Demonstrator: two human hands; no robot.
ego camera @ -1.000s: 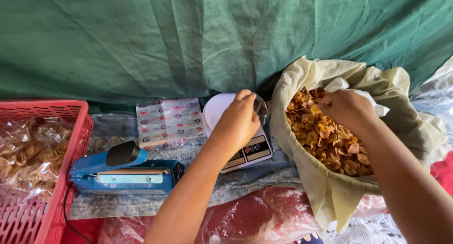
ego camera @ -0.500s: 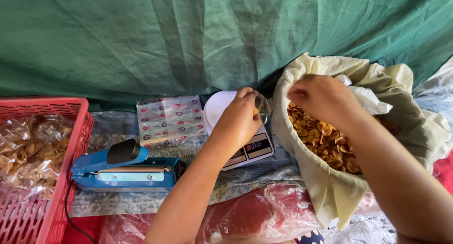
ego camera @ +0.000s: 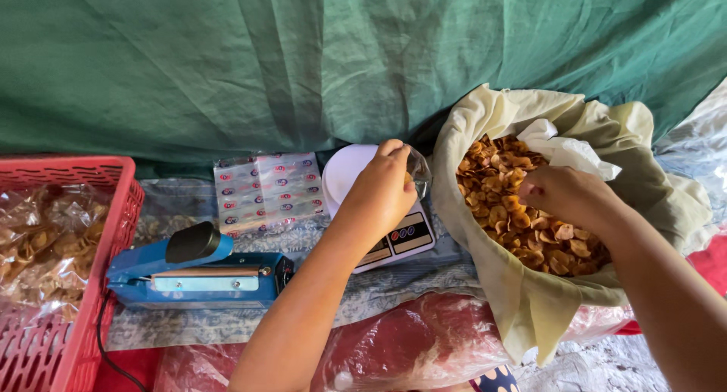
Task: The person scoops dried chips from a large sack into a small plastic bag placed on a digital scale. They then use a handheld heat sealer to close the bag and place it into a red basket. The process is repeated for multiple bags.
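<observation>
My left hand (ego camera: 380, 193) holds a small clear plastic bag (ego camera: 417, 174) upright over a white kitchen scale (ego camera: 363, 210) with a round platform. My right hand (ego camera: 568, 196) is closed, fingers pinched together, over a heap of golden fried chips (ego camera: 515, 203) inside a big cream cloth-lined sack (ego camera: 530, 301) at the right. Whether chips are in that hand is hidden by the fingers.
A blue heat sealer (ego camera: 198, 271) lies left of the scale. A stack of printed clear pouches (ego camera: 265, 191) lies behind it. A red plastic crate (ego camera: 72, 286) with bagged chips stands at the far left. A green tarp (ego camera: 303, 59) hangs behind; reddish plastic (ego camera: 424, 346) lies in front.
My right hand rose from the chips toward the bag, then went back down onto the chip heap. My left hand stayed at the scale with the bag.
</observation>
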